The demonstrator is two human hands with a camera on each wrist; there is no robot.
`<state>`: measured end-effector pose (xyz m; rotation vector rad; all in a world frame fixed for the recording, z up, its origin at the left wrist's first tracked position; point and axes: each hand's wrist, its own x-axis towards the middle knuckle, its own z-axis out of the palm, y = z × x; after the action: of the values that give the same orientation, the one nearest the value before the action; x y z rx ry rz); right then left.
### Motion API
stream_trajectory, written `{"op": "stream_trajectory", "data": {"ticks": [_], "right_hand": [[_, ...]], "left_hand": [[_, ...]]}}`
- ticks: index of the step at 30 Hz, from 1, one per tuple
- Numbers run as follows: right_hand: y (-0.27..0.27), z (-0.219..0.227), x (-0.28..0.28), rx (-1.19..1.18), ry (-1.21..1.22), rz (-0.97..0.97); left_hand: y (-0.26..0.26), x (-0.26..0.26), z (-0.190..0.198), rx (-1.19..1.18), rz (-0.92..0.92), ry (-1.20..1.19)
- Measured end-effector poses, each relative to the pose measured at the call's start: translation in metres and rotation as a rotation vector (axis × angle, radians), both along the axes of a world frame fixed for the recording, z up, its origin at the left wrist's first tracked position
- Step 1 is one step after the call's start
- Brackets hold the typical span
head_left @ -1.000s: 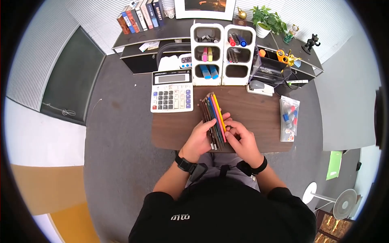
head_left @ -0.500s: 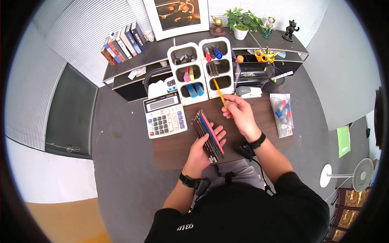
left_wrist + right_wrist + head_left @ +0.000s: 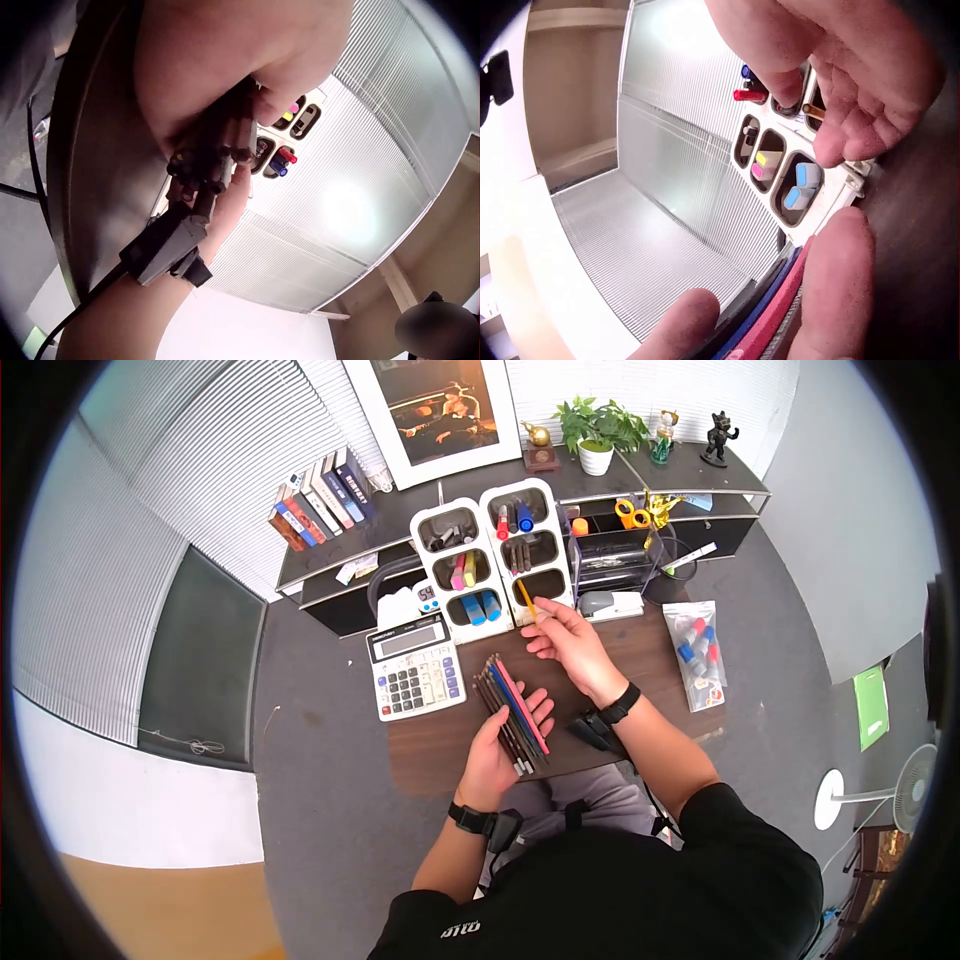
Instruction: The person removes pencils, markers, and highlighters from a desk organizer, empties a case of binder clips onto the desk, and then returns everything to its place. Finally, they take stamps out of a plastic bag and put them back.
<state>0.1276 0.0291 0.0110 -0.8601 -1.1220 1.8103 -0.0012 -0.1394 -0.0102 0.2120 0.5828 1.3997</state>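
My right hand (image 3: 575, 645) pinches a yellow pencil (image 3: 526, 598) between thumb and fingers. The pencil slants into the lower right compartment of a white desk organizer (image 3: 501, 585). Held low over the table, my left hand (image 3: 487, 765) grips a bundle of pencils (image 3: 512, 710), mostly dark, with a blue and a pink one along its right side. The left thumb lies across the bundle while the fingers spread beneath. In the left wrist view, the dark pencil ends (image 3: 199, 169) point toward the camera. Blue highlighters (image 3: 801, 187) sit in another compartment, seen from the right wrist.
A white calculator (image 3: 415, 670) lies left of the organizer. On the right are a stapler (image 3: 612, 605), a clear bag of markers (image 3: 697, 655) and a black mesh pen cup (image 3: 672, 580). Behind them stands a shelf (image 3: 400, 500) with books, a framed picture and a plant.
The right hand has left the bundle with the yellow pencil and moved forward to the organizer; the pencil's tip has gone into the lower right compartment. The left hand still holds the other pencils.
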Motion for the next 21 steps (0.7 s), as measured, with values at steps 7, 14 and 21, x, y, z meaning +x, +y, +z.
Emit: {"op": "stream_trajectory", "data": {"ticks": [7,14,21], "right_hand": [[-0.064,0.0,0.041,0.287,-0.212,0.136],[-0.095,-0.002,0.047,0.479,-0.321,0.238],[-0.106,0.003,0.039,0.486,-0.313,0.239]], "left_hand": [[0.003,0.0,-0.004,0.019,0.023,-0.064],[0.007,0.0,-0.006,0.053,0.038,-0.09],[0.004,-0.003,-0.01,0.107,0.044,-0.143]]}}
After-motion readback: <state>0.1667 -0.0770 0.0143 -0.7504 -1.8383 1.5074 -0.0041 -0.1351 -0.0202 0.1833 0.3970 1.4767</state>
